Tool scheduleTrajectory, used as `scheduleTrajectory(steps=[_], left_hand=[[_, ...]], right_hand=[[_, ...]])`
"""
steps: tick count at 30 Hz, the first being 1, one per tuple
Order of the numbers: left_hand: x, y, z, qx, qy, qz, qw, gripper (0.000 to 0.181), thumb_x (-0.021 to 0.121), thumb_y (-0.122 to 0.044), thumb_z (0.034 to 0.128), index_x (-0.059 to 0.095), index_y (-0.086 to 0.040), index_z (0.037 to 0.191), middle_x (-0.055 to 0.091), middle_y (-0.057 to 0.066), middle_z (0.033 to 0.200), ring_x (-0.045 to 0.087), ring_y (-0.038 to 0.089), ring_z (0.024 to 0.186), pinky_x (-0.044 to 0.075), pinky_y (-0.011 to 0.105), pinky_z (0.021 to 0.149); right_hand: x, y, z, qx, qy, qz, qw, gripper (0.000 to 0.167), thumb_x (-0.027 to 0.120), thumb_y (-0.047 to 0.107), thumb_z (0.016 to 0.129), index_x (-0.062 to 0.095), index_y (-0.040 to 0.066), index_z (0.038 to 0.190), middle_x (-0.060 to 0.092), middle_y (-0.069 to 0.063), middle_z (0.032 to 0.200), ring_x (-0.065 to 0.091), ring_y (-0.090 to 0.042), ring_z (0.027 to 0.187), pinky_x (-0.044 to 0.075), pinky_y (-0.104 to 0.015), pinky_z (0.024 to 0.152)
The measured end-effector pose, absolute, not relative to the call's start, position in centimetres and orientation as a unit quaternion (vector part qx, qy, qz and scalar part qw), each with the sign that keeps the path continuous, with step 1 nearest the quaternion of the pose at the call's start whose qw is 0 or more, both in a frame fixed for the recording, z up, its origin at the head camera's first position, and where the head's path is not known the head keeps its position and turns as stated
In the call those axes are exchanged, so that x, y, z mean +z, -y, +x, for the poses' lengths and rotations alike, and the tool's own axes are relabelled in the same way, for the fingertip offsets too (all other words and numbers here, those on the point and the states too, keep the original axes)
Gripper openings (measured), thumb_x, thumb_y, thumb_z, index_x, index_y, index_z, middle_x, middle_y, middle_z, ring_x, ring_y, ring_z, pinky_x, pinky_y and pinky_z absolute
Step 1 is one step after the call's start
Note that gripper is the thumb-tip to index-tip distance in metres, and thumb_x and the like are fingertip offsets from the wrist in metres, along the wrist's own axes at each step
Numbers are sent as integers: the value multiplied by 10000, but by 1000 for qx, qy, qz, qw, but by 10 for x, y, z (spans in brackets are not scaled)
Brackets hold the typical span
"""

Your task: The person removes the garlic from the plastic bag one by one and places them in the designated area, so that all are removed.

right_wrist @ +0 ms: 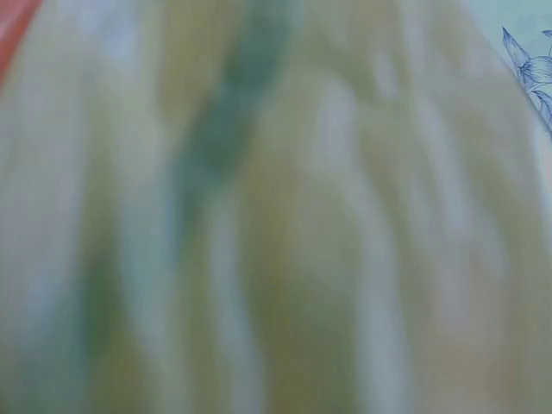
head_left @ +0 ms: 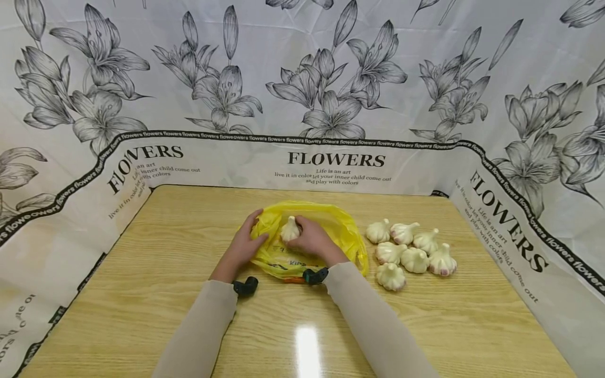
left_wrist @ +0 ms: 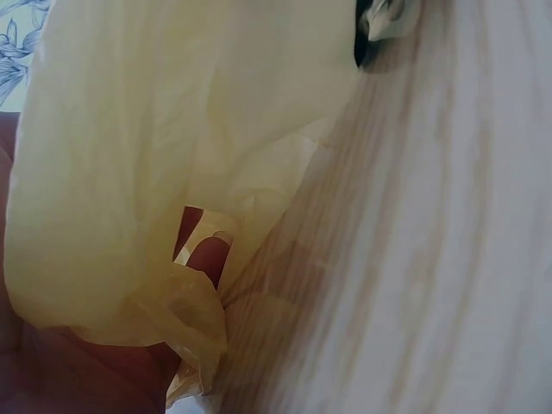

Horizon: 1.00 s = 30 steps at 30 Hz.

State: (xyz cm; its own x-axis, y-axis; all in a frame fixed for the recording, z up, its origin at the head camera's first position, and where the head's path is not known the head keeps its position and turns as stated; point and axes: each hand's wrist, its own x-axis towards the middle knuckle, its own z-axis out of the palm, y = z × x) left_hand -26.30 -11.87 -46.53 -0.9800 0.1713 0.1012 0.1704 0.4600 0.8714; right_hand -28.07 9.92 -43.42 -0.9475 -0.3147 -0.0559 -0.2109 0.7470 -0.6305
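A yellow plastic bag (head_left: 352,231) lies on the table with its mouth spread wide. My left hand (head_left: 241,249) grips its left rim, thumb inside and fingers outside. Within the opening, my right hand (head_left: 315,241) holds a white garlic bulb (head_left: 290,230) with the stem upward. Through a gap in the thin bag (left_wrist: 129,172), a fingertip (left_wrist: 210,256) shows in the left wrist view. The bag (right_wrist: 328,216) fills the right wrist view, blurred, and hides the right hand there. Whatever lies deeper in the bag cannot be made out.
Several garlic bulbs (head_left: 415,260) are grouped to the right of the bag, some touching. The wooden table (head_left: 156,315) is bordered at the back and sides by a white floral cloth (head_left: 264,163). Black wrist devices (head_left: 246,287) sit by both cuffs.
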Motion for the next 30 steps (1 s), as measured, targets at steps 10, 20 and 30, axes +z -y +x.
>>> scheduleTrajectory(steps=[10,20,30], left_hand=[[-465,118,-263,513,-854,90,11,657,565,-280,964,236,-317,1531,324,141,1552,289,356,1445,263,576,1145],[-463,117,-261,510,-855,93,11,664,568,-267,965,229,-310,1535,331,151,1547,321,356,1428,289,576,1132],[-462,117,-260,505,-858,93,12,670,565,-259,967,220,-295,1540,325,158,1550,315,361,1431,286,577,1133]], right_hand=[[-425,-112,-272,-322,-932,-149,70,789,778,319,784,421,113,1456,597,-116,1295,606,-253,1041,513,-421,885],[-409,-122,-256,-328,-930,-156,53,694,784,289,781,491,100,1381,637,-99,1192,606,-228,958,519,-395,823],[-402,-138,-241,-335,-925,-174,41,667,783,292,785,506,112,1363,632,-83,1192,613,-224,1009,526,-388,848]])
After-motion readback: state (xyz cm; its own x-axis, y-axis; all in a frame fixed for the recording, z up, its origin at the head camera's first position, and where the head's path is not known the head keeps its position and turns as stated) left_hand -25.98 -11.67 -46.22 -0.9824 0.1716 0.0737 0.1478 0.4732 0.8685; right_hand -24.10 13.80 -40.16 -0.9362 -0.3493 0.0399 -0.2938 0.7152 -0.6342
